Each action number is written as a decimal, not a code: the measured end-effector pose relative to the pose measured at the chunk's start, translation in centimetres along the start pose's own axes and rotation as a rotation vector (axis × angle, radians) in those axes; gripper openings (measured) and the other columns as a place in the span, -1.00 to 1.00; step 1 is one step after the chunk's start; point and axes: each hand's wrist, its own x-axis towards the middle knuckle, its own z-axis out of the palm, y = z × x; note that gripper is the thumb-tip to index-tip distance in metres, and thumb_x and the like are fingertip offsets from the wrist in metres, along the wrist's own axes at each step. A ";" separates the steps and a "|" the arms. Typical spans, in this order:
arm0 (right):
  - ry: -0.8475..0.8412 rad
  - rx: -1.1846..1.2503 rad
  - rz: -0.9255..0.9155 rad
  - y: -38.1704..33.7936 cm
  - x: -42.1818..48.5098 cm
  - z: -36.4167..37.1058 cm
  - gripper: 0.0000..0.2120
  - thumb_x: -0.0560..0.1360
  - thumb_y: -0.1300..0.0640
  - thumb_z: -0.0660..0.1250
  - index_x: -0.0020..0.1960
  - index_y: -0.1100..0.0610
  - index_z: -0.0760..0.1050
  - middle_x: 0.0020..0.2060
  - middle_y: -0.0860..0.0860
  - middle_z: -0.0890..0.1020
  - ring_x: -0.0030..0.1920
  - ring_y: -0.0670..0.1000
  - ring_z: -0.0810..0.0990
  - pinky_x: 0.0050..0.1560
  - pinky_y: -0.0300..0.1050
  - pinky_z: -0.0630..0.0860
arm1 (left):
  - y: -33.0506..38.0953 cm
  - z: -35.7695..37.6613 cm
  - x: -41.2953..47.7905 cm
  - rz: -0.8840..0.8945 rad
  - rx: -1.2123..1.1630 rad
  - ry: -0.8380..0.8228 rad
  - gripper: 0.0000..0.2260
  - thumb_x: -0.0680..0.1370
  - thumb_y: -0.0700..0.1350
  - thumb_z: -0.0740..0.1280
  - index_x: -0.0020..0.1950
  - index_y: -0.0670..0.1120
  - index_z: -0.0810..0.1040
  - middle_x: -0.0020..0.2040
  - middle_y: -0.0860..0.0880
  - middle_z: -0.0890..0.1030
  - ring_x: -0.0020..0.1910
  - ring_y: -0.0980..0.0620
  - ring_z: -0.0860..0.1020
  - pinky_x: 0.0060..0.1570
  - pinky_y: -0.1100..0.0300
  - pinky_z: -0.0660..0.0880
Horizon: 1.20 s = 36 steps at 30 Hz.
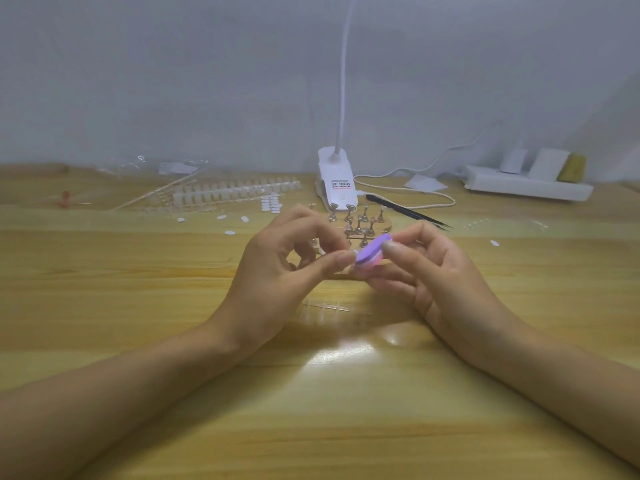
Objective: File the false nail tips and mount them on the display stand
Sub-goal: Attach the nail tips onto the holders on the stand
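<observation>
2 hands [277, 268] [436, 271], tip [351, 253], file [372, 251], lamp [336, 181] txt blurry

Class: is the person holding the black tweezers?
No, the black tweezers lie on the wooden table beyond the right hand, which grips a purple nail file.

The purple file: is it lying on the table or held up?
Held up: the right hand pinches the purple file between thumb and fingers, clear of the table.
</observation>
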 end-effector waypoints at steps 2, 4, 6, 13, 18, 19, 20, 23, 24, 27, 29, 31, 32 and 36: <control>-0.023 -0.016 0.023 0.0 0.0 -0.1 -0.78 0.43 0.16 0.42 -0.03 0.18 0.42 -0.09 0.20 0.71 -0.11 0.20 0.74 -0.17 -0.16 0.64 | 0.0 0.0 0.0 -0.004 -0.011 0.003 -0.93 0.44 -0.01 0.45 -0.21 0.03 0.60 -0.12 0.06 0.53 -0.27 0.13 0.47 -0.27 0.28 0.45; -0.115 -0.044 0.039 0.1 -0.1 0.0 -0.79 0.45 0.17 0.45 -0.03 0.18 0.44 -0.08 0.21 0.71 -0.10 0.22 0.73 -0.14 -0.11 0.66 | -0.1 0.0 0.0 -0.004 -0.009 -0.007 -0.93 0.44 -0.03 0.45 -0.21 0.02 0.60 -0.12 0.05 0.53 -0.26 0.11 0.48 -0.26 0.19 0.48; -0.077 -0.036 0.015 0.1 -0.1 0.1 -0.76 0.45 0.16 0.43 0.00 0.21 0.42 -0.08 0.20 0.71 -0.09 0.20 0.74 -0.14 -0.13 0.65 | -0.1 0.1 0.1 -0.015 -0.009 -0.011 -0.93 0.44 -0.03 0.45 -0.21 0.01 0.61 -0.13 0.03 0.53 -0.26 0.10 0.48 -0.25 0.17 0.49; -0.074 -0.035 0.045 -0.1 0.0 -0.2 -0.77 0.46 0.15 0.38 0.00 0.19 0.37 -0.09 0.20 0.71 -0.04 0.23 0.73 -0.09 -0.11 0.65 | 0.2 0.0 -0.2 -0.002 -0.028 -0.021 -0.93 0.44 -0.04 0.45 -0.22 0.03 0.61 -0.13 0.05 0.52 -0.25 0.17 0.47 -0.29 0.32 0.43; -0.114 -0.038 0.030 0.0 -0.2 0.0 -0.75 0.46 0.17 0.45 -0.02 0.21 0.41 -0.05 0.25 0.69 -0.03 0.27 0.72 -0.11 -0.10 0.65 | 0.2 0.0 -0.1 -0.016 -0.013 -0.022 -0.92 0.43 -0.03 0.45 -0.23 0.03 0.60 -0.14 0.04 0.54 -0.26 0.09 0.46 -0.30 0.34 0.42; -0.091 -0.034 0.015 0.0 -0.2 0.0 -0.78 0.46 0.18 0.43 -0.02 0.21 0.41 -0.06 0.24 0.70 -0.04 0.25 0.72 -0.11 -0.11 0.64 | 0.2 0.1 -0.1 -0.019 -0.015 -0.025 -0.92 0.43 -0.03 0.45 -0.23 0.03 0.60 -0.15 0.04 0.54 -0.27 0.10 0.47 -0.29 0.35 0.42; -0.057 -0.029 0.001 0.0 -0.2 0.0 -0.79 0.46 0.18 0.40 -0.02 0.21 0.41 -0.07 0.22 0.71 -0.05 0.21 0.73 -0.12 -0.14 0.64 | 0.1 0.0 -0.1 -0.023 -0.020 -0.021 -0.92 0.43 -0.03 0.45 -0.23 0.02 0.60 -0.15 0.05 0.54 -0.27 0.12 0.47 -0.28 0.35 0.43; -0.067 -0.026 0.015 0.0 -0.1 -0.1 -0.77 0.46 0.17 0.40 0.00 0.21 0.39 -0.08 0.19 0.72 -0.07 0.20 0.74 -0.11 -0.12 0.65 | 0.1 -0.1 0.0 -0.026 -0.017 0.004 -0.93 0.44 -0.03 0.45 -0.22 0.03 0.60 -0.14 0.06 0.55 -0.26 0.16 0.48 -0.28 0.30 0.46; -0.118 -0.034 0.026 0.0 -0.2 -0.1 -0.76 0.47 0.18 0.42 0.00 0.21 0.39 -0.07 0.20 0.71 -0.06 0.23 0.73 -0.10 -0.09 0.66 | 0.1 -0.1 0.0 -0.022 -0.007 0.004 -0.93 0.44 -0.03 0.45 -0.22 0.04 0.60 -0.14 0.06 0.55 -0.26 0.16 0.48 -0.29 0.29 0.46; -0.109 -0.018 -0.009 0.2 -0.2 0.0 -0.78 0.48 0.18 0.41 0.00 0.21 0.40 -0.06 0.19 0.71 -0.06 0.21 0.73 -0.10 -0.11 0.65 | 0.1 -0.1 0.0 -0.020 0.004 -0.012 -0.92 0.43 -0.03 0.46 -0.23 0.06 0.60 -0.15 0.04 0.55 -0.26 0.15 0.49 -0.28 0.34 0.44; 0.024 0.014 -0.049 -0.2 0.3 -0.6 -0.77 0.48 0.16 0.37 0.03 0.21 0.38 -0.05 0.17 0.72 -0.04 0.15 0.74 -0.10 -0.17 0.64 | 0.1 -0.1 0.0 -0.027 -0.002 -0.015 -0.92 0.43 -0.01 0.46 -0.24 0.10 0.60 -0.15 0.04 0.55 -0.26 0.14 0.49 -0.25 0.36 0.43; 0.088 -0.011 -0.044 -1.3 0.9 -1.7 -0.72 0.47 0.15 0.37 0.11 0.20 0.37 -0.04 0.16 0.73 -0.01 0.15 0.73 -0.10 -0.18 0.64 | 0.0 -0.1 0.0 -0.051 -0.022 -0.021 -0.92 0.41 0.03 0.47 -0.26 0.11 0.61 -0.15 0.02 0.59 -0.27 0.07 0.49 -0.21 0.36 0.43; 0.072 -0.094 -0.026 -2.0 1.1 -2.3 -0.70 0.48 0.14 0.37 0.15 0.19 0.38 -0.03 0.15 0.73 -0.01 0.14 0.73 -0.11 -0.18 0.64 | -0.1 -0.1 0.0 -0.070 -0.047 -0.023 -0.92 0.40 0.05 0.47 -0.26 0.10 0.62 -0.17 0.02 0.61 -0.28 0.01 0.49 -0.19 0.34 0.45; -0.020 -0.698 -0.014 -4.2 2.0 -4.4 -0.84 0.51 0.13 0.43 0.06 0.08 0.52 -0.08 0.01 0.74 -0.05 -0.07 0.70 -0.19 -0.18 0.59 | -0.3 0.0 0.1 -0.145 -0.151 -0.034 -0.88 0.34 0.11 0.47 -0.27 0.09 0.66 -0.21 0.03 0.62 -0.26 -0.21 0.46 -0.16 0.22 0.48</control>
